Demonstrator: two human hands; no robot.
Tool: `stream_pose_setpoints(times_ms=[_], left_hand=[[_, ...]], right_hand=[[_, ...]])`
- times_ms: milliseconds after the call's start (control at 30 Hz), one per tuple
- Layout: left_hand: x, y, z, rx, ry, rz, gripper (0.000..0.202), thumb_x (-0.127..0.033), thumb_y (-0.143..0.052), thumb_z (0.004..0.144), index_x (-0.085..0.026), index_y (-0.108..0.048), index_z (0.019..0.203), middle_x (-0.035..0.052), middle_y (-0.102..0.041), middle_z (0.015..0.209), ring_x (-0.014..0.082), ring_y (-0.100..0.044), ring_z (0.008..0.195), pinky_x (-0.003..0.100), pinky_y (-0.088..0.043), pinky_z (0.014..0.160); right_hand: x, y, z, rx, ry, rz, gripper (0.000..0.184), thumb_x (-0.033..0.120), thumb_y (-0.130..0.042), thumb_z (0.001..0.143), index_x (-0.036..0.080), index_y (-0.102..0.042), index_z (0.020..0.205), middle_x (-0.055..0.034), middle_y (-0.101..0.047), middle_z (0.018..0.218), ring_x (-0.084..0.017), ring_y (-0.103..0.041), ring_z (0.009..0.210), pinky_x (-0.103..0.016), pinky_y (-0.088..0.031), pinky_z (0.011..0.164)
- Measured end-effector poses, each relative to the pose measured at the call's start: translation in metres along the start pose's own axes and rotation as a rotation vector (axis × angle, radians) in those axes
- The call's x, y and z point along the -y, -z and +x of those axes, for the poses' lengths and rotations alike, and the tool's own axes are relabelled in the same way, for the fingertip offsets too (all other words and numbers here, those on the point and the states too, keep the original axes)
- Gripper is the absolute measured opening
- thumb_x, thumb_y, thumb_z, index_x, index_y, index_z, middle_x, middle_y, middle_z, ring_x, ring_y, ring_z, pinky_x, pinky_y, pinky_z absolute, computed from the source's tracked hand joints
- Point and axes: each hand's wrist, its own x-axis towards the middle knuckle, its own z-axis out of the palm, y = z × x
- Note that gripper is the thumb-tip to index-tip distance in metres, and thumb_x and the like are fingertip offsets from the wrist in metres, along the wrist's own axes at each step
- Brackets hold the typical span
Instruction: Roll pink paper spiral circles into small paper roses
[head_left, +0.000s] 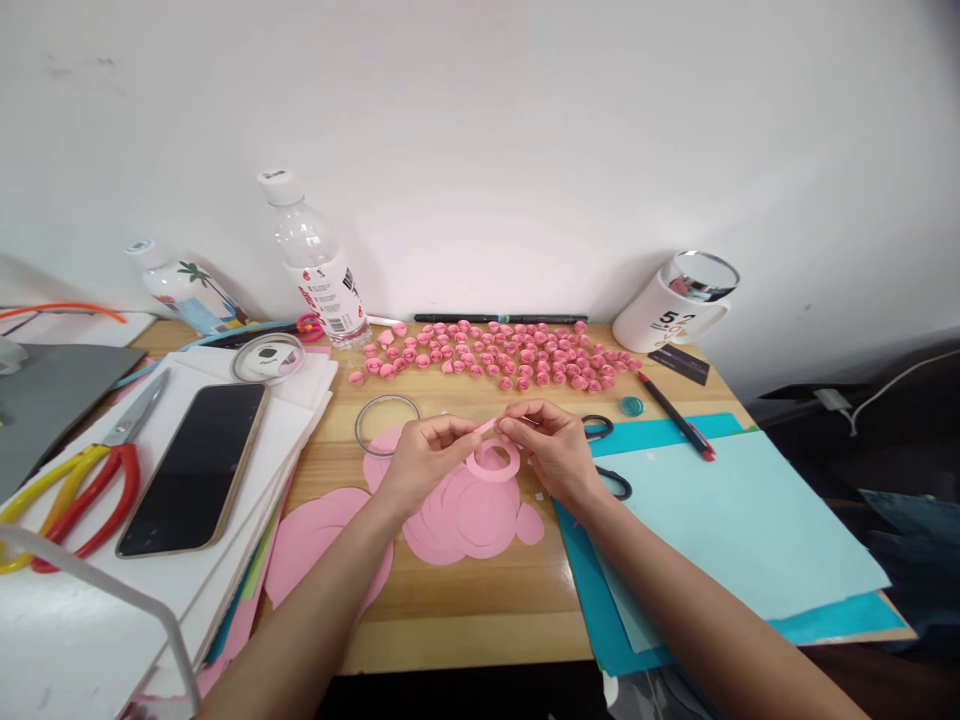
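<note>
A curling pink paper strip (495,468) is pinched between my two hands above the middle of the table, its loop hanging below the fingertips. My left hand (431,455) grips it from the left with thumb and fingers together. From the right, my right hand (551,445) pinches the strip's upper end. Under them lie overlapping pink paper circles (465,515), and a small pink paper oval (531,524) lies beside these. Larger pink paper circles (315,530) are partly hidden by my left forearm. Black-handled scissors (616,484) lie by my right hand, partly covered.
Several rolled pink paper roses (525,355) spread along the back. A water bottle (322,265) and a white mug (675,300) stand by the wall. At left, a phone (196,465) and red-yellow scissors (112,470) rest on papers; blue sheets (735,520) lie at right.
</note>
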Motion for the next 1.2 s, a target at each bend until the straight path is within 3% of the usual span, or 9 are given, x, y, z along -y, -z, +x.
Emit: stream_pose_setpoints(times_ms=[167,333,667,933,1200], left_hand=[[-0.005,-0.001,-0.001,-0.013,-0.002,0.033,0.021,-0.031,-0.064,0.073,-0.014,-0.067,0.061,0.0026,-0.064,0.063,0.0110,-0.052,0.058,0.023,-0.043,0.058],[-0.004,-0.001,-0.001,0.005,-0.005,0.021,0.019,-0.028,-0.062,0.076,-0.014,-0.067,0.064,0.0032,-0.065,0.063,0.0111,-0.055,0.059,0.023,-0.043,0.060],[0.000,-0.001,0.000,0.007,0.012,-0.005,0.017,-0.031,-0.065,0.073,-0.015,-0.071,0.075,0.0038,-0.067,0.066,0.0129,-0.058,0.063,0.024,-0.047,0.060],[0.004,0.001,0.003,-0.054,0.002,0.001,0.018,-0.030,-0.065,0.073,-0.014,-0.070,0.072,0.0038,-0.066,0.067,0.0118,-0.056,0.061,0.022,-0.044,0.057],[0.002,0.000,0.002,-0.019,0.027,-0.020,0.018,-0.031,-0.066,0.072,-0.014,-0.071,0.074,0.0047,-0.068,0.071,0.0124,-0.057,0.063,0.023,-0.045,0.058]], right_hand=[[-0.003,0.002,0.001,-0.001,-0.018,-0.022,0.021,0.031,-0.079,0.060,0.020,-0.072,0.077,-0.0027,-0.072,0.075,-0.014,-0.064,0.065,-0.028,-0.051,0.063],[-0.002,0.002,0.001,0.027,-0.038,-0.017,0.022,0.033,-0.078,0.062,0.020,-0.072,0.079,-0.0027,-0.072,0.072,-0.015,-0.066,0.067,-0.029,-0.051,0.067],[-0.004,0.002,0.001,-0.007,0.009,0.000,0.018,0.028,-0.080,0.059,0.021,-0.069,0.071,0.0019,-0.068,0.064,-0.011,-0.059,0.057,-0.025,-0.050,0.059],[-0.003,0.001,0.001,0.041,-0.034,-0.009,0.023,0.032,-0.076,0.064,0.022,-0.072,0.084,-0.0029,-0.073,0.084,-0.016,-0.067,0.078,-0.030,-0.051,0.077],[-0.003,0.002,0.001,0.038,0.015,-0.021,0.016,0.029,-0.077,0.063,0.020,-0.069,0.073,0.0005,-0.069,0.069,-0.012,-0.061,0.062,-0.027,-0.049,0.066]])
